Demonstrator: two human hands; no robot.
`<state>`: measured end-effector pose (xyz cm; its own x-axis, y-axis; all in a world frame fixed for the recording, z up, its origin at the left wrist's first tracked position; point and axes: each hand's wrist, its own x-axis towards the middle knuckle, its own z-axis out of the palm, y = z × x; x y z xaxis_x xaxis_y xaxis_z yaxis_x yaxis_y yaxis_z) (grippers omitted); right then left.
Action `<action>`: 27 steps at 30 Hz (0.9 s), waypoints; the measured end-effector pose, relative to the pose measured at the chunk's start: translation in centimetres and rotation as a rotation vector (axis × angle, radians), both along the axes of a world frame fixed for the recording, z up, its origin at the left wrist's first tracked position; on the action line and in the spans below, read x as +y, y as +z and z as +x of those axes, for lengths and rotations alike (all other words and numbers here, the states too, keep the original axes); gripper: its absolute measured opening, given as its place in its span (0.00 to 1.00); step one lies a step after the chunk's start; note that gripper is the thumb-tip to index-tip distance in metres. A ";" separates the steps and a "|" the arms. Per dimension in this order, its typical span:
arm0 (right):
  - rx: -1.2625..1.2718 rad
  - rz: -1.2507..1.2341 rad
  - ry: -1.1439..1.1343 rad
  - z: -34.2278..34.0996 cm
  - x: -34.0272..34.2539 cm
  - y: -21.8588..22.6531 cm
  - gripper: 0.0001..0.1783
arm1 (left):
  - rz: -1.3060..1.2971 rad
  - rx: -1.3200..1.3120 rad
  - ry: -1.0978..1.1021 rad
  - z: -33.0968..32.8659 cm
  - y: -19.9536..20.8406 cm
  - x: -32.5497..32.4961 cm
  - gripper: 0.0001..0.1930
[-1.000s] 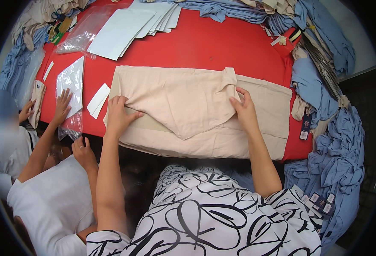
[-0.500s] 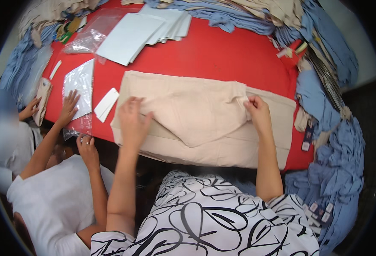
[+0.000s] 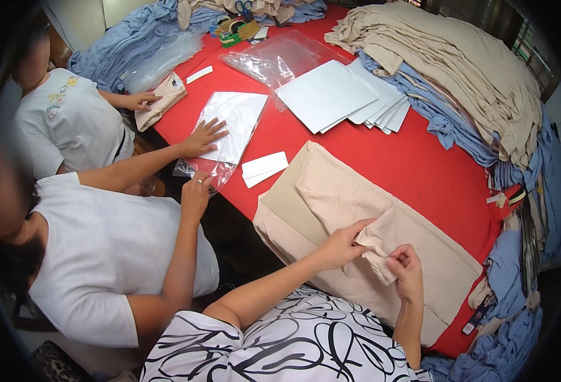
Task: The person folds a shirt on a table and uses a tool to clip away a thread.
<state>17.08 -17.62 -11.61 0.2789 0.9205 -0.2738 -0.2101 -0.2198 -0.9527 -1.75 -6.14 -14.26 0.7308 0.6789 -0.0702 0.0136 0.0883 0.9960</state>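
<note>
A beige garment lies spread and partly folded over on the red table, with a darker khaki strip of it showing at the left. Its narrow end, perhaps a sleeve cuff, is lifted off the layers below. My left hand grips that end from the left, thumb and fingers closed on the cloth. On its right side my right hand pinches the same piece with thumb and fingertips.
White cards and white boards lie beyond the garment. A co-worker's hands press a clear bag with a white sheet at the left; another person touches a folded beige piece. Beige and blue garment piles line the far side.
The view has swung left. My left hand has gone from the garment's left part to its right end, beside my right hand. The narrow end is now raised between both hands.
</note>
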 end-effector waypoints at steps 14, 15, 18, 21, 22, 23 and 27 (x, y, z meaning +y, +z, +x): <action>-0.754 0.128 0.093 -2.6 0.3 2.0 0.08 | 0.718 0.292 0.125 4.0 5.3 -2.7 0.17; -0.826 0.160 0.181 -1.9 0.1 1.1 0.10 | 0.773 0.275 0.097 4.4 5.2 -3.6 0.16; -0.583 0.048 0.113 -0.4 -2.0 -2.9 0.15 | 0.813 0.203 -0.092 5.0 6.4 -5.7 0.18; -0.367 0.089 0.081 1.3 -1.6 -4.2 0.18 | 0.818 0.202 -0.049 4.7 7.0 -5.7 0.20; -0.296 0.104 0.071 1.7 -1.2 -4.2 0.19 | 0.890 0.204 0.113 4.3 5.6 -4.6 0.20; -0.225 0.119 0.061 2.2 -0.8 -4.4 0.19 | 0.959 0.204 0.275 3.8 4.1 -3.3 0.20; 0.431 -0.085 0.007 4.3 -1.0 -8.3 0.17 | 1.090 0.517 0.451 -0.1 -2.4 2.6 0.21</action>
<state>21.35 -18.61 -19.89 0.1167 0.8911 -0.4386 -0.5824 -0.2963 -0.7570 -1.88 -3.54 -16.67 0.4773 0.7430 0.4692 0.5995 -0.6657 0.4444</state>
